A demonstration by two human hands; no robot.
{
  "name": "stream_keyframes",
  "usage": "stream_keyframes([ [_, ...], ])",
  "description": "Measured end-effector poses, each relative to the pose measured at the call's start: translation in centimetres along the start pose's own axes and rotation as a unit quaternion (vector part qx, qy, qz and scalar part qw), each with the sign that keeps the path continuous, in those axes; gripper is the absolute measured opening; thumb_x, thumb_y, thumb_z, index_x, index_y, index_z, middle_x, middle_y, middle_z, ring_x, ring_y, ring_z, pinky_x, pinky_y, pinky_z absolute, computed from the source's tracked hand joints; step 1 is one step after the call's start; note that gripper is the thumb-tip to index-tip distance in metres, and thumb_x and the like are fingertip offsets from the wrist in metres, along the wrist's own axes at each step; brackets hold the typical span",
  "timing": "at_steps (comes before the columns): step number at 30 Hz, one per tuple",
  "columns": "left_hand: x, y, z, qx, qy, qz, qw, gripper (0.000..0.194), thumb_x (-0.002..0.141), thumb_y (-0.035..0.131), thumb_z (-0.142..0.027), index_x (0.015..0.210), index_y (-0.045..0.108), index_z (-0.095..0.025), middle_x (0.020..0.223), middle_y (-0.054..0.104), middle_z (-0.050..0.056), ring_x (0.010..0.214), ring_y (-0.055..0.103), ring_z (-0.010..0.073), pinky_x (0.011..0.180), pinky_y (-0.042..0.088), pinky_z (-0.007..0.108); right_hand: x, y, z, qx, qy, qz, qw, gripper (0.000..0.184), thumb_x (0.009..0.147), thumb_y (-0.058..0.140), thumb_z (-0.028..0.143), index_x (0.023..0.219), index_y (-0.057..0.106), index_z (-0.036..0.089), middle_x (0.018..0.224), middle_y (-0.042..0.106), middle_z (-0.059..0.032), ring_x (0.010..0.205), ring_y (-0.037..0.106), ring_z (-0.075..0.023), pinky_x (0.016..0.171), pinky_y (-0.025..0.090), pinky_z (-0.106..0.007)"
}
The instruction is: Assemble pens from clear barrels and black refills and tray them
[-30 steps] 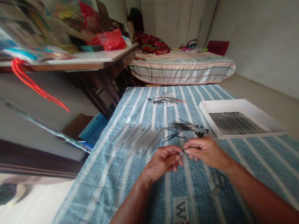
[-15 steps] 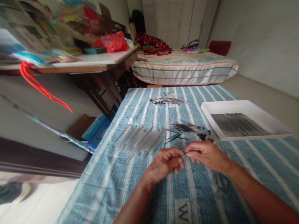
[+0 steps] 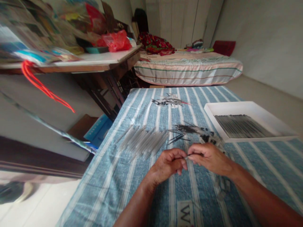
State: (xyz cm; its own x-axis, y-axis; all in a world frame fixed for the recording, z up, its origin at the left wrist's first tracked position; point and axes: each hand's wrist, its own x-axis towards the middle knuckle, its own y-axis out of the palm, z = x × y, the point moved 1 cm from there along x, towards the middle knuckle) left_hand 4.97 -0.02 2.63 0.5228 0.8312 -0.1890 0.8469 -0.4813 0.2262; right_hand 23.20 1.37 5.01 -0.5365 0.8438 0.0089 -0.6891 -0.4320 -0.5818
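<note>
My left hand (image 3: 169, 164) is closed in a pinch on a slim translucent pen barrel (image 3: 186, 157), mostly hidden by the fingers. Against it, my right hand (image 3: 209, 157) pinches a thin black pen part (image 3: 195, 154); the two sets of fingertips almost meet. Beyond my left hand, several grey translucent pen barrels (image 3: 144, 142) lie slanted side by side. A pile of thin black pen parts (image 3: 189, 128) lies just past my right hand, beside small black and clear pieces (image 3: 209, 138).
A white box (image 3: 258, 138) at the right holds a row of dark pens (image 3: 243, 126). Farther back lies a small heap of mixed pen parts (image 3: 169, 101). Small clear pieces (image 3: 222, 187) lie by my right forearm. A cluttered side table (image 3: 94, 61) stands left, a bed (image 3: 189, 69) behind.
Both hands stay nearly in place, still pinching the small parts together. The view has shifted very slightly.
</note>
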Motion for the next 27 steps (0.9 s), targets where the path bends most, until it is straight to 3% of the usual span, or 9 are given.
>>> stream_keyframes([
  [3,-0.02,0.01,-0.06,-0.001,-0.001,-0.001,1.000,0.018,0.075,0.065,-0.028,0.086,0.061,-0.014,0.067,0.064,0.001,0.046,0.048,0.0054,0.044,0.033,0.018,0.13,0.10,0.05,-0.038,0.008,-0.016,0.999,0.037,0.087,0.046,0.038,0.057,0.052,0.017,0.049,0.049,0.0039,0.047,0.045,-0.0080,0.047,0.033,-0.020],
  [7,-0.04,0.06,-0.13,0.001,-0.003,-0.003,1.000,0.017,0.075,0.065,-0.027,0.085,0.061,-0.014,0.066,0.063,0.000,0.046,0.048,0.0054,0.044,0.033,0.018,0.12,0.23,0.13,-0.011,0.010,-0.017,1.000,0.024,0.084,0.050,0.035,0.070,0.058,0.018,0.054,0.052,0.0043,0.051,0.047,-0.0085,0.049,0.035,-0.019],
  [11,-0.02,0.11,-0.08,-0.001,0.004,-0.002,1.000,0.017,0.075,0.065,-0.027,0.085,0.060,-0.014,0.066,0.063,0.001,0.046,0.048,0.0055,0.044,0.033,0.018,0.11,0.21,0.14,-0.044,0.030,-0.023,0.998,0.039,0.087,0.045,0.037,0.054,0.050,0.017,0.047,0.048,0.0038,0.045,0.043,-0.0079,0.047,0.032,-0.020],
  [15,0.04,0.05,0.07,0.005,0.002,0.002,1.000,0.017,0.076,0.064,-0.027,0.085,0.060,-0.014,0.067,0.063,0.001,0.046,0.049,0.0054,0.044,0.033,0.018,0.12,0.23,0.07,-0.015,0.026,-0.011,0.999,0.027,0.084,0.049,0.036,0.067,0.057,0.018,0.052,0.052,0.0043,0.049,0.046,-0.0083,0.048,0.034,-0.019],
  [19,0.12,0.04,0.19,0.004,0.005,0.008,1.000,0.016,0.075,0.065,-0.027,0.082,0.059,-0.014,0.066,0.064,0.001,0.045,0.049,0.0054,0.044,0.034,0.019,0.00,0.29,0.06,-0.036,0.040,-0.019,0.998,0.040,0.087,0.044,0.038,0.052,0.048,0.018,0.045,0.047,0.0040,0.043,0.042,-0.0077,0.045,0.031,-0.020],
  [23,0.13,0.11,0.22,0.004,0.005,0.004,1.000,0.016,0.074,0.065,-0.026,0.084,0.060,-0.014,0.066,0.063,0.001,0.046,0.049,0.0054,0.045,0.035,0.019,-0.10,0.27,0.02,-0.019,0.035,-0.009,0.999,0.030,0.085,0.048,0.037,0.063,0.056,0.017,0.050,0.051,0.0040,0.047,0.046,-0.0083,0.046,0.033,-0.019],
  [27,0.16,0.17,0.27,0.009,-0.002,0.003,1.000,0.015,0.073,0.065,-0.025,0.082,0.060,-0.014,0.066,0.064,0.001,0.046,0.049,0.0057,0.045,0.036,0.019,-0.08,0.14,-0.12,-0.043,0.037,-0.009,0.998,0.040,0.088,0.042,0.039,0.054,0.050,0.018,0.046,0.047,0.0037,0.044,0.043,-0.0080,0.045,0.032,-0.020],
])
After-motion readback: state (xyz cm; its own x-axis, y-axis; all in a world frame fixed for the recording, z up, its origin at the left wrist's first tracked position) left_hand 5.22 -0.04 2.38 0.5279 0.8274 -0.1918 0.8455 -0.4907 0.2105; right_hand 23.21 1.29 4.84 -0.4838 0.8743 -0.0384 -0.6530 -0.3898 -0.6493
